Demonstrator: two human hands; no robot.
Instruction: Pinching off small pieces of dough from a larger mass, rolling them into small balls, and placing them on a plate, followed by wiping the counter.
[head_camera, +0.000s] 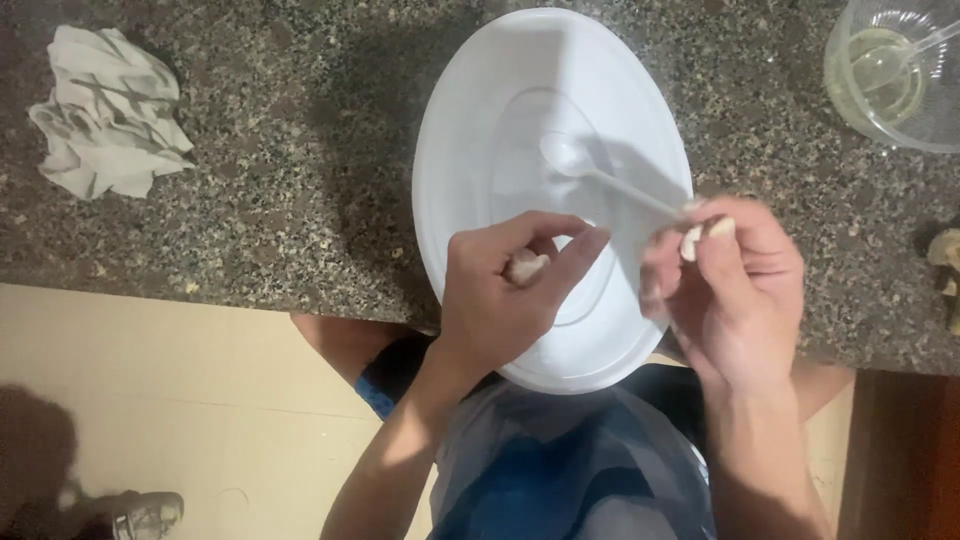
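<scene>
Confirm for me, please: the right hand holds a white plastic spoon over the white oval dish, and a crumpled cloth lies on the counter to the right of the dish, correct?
Not quite. The crumpled cloth lies on the counter to the left of the white oval dish, as the head view shows. The right hand does hold the white plastic spoon over it.

The light is soft and moderate, coming from overhead. A broad dim shadow crosses the speckled stone counter at eleven o'clock and spills onto the white oval dish. The dish is the brightest area, nearly washed out, with little surface detail. A dark shadow lies on the tan floor at eight o'clock. The right hand is slightly motion-blurred. The clear glass bowl at two o'clock shows faint glints.
</scene>
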